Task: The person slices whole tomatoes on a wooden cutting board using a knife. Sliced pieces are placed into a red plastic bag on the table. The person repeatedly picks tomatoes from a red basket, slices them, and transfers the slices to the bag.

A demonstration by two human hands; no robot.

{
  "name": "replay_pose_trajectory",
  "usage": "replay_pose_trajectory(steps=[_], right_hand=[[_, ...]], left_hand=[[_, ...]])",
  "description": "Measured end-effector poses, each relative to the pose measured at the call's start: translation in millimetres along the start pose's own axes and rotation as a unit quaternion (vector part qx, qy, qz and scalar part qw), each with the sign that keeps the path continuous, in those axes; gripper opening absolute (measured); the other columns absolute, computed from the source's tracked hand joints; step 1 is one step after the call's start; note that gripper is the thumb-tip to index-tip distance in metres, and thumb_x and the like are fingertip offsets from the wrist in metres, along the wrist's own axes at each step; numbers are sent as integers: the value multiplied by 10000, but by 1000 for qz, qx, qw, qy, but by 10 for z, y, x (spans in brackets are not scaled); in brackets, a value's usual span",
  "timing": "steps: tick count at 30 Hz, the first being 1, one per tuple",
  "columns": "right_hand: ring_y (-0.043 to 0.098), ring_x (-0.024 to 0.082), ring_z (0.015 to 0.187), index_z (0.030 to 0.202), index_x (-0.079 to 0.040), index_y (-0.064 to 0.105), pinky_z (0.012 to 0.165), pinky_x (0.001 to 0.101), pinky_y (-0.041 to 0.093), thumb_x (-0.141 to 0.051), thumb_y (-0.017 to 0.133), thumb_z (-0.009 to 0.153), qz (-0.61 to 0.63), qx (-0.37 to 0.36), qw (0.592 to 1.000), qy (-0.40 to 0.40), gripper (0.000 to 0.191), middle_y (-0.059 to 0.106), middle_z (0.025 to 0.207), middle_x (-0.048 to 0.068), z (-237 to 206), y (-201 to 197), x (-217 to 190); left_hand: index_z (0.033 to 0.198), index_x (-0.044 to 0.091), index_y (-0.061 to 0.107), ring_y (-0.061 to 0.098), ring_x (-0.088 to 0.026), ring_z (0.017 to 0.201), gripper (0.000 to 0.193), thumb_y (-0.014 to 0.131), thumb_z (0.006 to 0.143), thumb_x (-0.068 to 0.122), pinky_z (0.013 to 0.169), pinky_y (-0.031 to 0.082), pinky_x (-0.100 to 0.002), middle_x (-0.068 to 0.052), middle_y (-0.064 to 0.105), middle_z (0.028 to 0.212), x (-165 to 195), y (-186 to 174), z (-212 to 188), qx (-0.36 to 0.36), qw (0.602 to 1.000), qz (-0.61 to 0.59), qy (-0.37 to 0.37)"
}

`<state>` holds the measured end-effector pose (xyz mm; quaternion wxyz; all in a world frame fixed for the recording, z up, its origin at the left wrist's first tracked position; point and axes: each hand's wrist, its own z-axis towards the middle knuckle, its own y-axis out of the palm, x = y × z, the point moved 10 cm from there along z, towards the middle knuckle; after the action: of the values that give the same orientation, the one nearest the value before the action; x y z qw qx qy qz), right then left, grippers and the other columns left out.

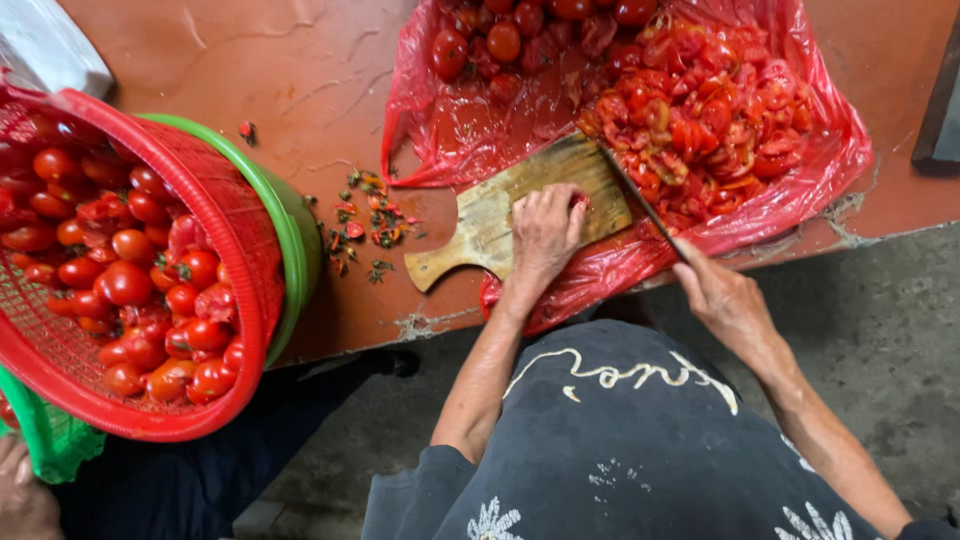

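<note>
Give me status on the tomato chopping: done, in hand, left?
Done: a heap of cut tomato pieces lies on the red plastic sheet. In hand: the left hand presses a tomato onto the wooden cutting board, and the right hand holds the knife at the board's edge. Left: the red basket holds many whole tomatoes, plus a few whole tomatoes at the sheet's top.

1. Our left hand (pixel 545 232) lies palm down, fingers curled, forearm stretched straight ahead.
2. Our right hand (pixel 722 296) sits just right of it, fist closed in a grip, forearm angling back rightward.
</note>
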<state>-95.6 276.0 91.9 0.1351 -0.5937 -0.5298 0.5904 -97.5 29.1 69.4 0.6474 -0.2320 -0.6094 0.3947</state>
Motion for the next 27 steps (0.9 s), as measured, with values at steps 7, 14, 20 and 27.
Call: replay_pose_trajectory(steps=[7,14,20,27], right_hand=[[731,396,901,1430,-186,565,732,498,574,-287,618,984,20,-52,996,-66,460,749,1038,187,-4,376,-505],[714,434,922,1452,-208,567,750,513,568,-283,578,1045,27,23,998,59,414,726,995,247,216,176,-56],[691,454,963,1441,-164,558,752,514,552,-261,562,1046,87,45,995,18,407,712,1029,260,248,224,-93],[688,449,1002,1436,-146,559,777,498,556,-237,560,1058,97,53,994,4,389,712,1088,256,250,171,-148]], left_hand=[[1298,75,598,689,-248,960,288,533,1047,202,776,566,-407,-137,700,1150,-1104,-405,780,115,989,6,-92],[1291,124,592,678,-281,927,379,636,923,206,735,469,-474,-130,678,1091,-1071,-356,1208,85,986,126,-69],[1153,111,623,690,-271,916,248,625,911,163,723,477,-475,-105,732,1015,-1014,-503,1029,144,986,60,-51],[1133,91,629,664,-206,835,190,619,1019,243,749,469,-420,-68,699,957,-87,-28,344,-17,999,13,-33]])
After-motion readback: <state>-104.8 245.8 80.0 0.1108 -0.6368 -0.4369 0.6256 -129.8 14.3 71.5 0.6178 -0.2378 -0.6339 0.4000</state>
